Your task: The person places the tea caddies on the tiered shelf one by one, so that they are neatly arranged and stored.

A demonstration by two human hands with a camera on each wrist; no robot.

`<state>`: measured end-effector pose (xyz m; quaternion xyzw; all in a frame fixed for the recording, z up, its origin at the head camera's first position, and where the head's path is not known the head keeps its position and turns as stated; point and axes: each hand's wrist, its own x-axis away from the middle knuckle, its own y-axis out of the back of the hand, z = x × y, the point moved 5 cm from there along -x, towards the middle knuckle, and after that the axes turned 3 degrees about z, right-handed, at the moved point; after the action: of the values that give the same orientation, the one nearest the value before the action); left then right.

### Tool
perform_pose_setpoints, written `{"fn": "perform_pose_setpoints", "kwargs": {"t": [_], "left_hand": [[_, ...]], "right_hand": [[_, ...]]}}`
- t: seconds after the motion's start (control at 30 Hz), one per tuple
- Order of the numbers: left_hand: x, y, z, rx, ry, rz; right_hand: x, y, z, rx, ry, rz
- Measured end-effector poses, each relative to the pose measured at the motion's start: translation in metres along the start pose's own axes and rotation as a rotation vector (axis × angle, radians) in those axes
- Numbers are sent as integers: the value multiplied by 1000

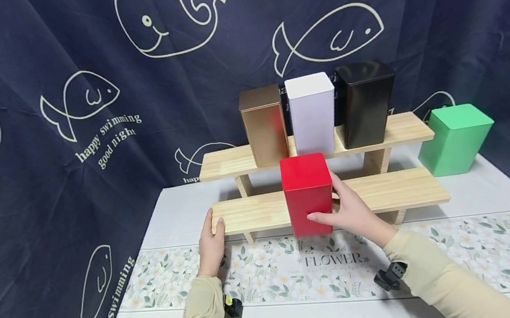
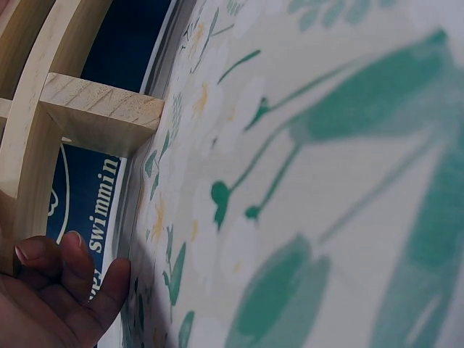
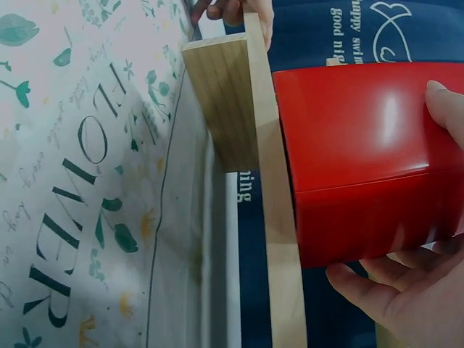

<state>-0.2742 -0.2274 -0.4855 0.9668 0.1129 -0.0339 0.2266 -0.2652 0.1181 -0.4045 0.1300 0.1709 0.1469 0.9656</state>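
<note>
My right hand grips a red rectangular tin, thumb across its front and fingers round its right side. The tin is upright at the middle of the lower tier of a two-tier wooden shelf. In the right wrist view the red tin's base is right at the board's edge. My left hand holds the left end of the lower board, with the thumb at its front corner. Its curled fingers show below the board in the left wrist view.
On the upper tier stand a bronze tin, a white tin and a black tin. A green tin is on the table right of the shelf. A flower-print runner crosses the table; a dark fish-print curtain hangs behind.
</note>
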Motion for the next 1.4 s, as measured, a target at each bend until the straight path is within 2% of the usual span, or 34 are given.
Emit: {"fn": "perform_pose_setpoints", "kwargs": {"t": [0.2, 0.43, 0.6, 0.8, 1.07, 1.4], "left_hand": [[-1, 0, -1, -6, -3, -3], [-2, 0, 1, 0, -9, 1], [-2, 0, 2, -6, -5, 4], [-1, 0, 2, -10, -1, 1], [-2, 0, 3, -11, -7, -6], [-1, 1, 4, -3, -9, 2]], "right_hand": [[1, -2, -2, 24, -24, 11], [6, -6, 25, 87, -35, 29], [5, -7, 28, 94, -54, 30], [2, -10, 18, 80, -41, 36], [-7, -13, -22, 79, -39, 32], [-10, -17, -15, 110, -73, 22]]}}
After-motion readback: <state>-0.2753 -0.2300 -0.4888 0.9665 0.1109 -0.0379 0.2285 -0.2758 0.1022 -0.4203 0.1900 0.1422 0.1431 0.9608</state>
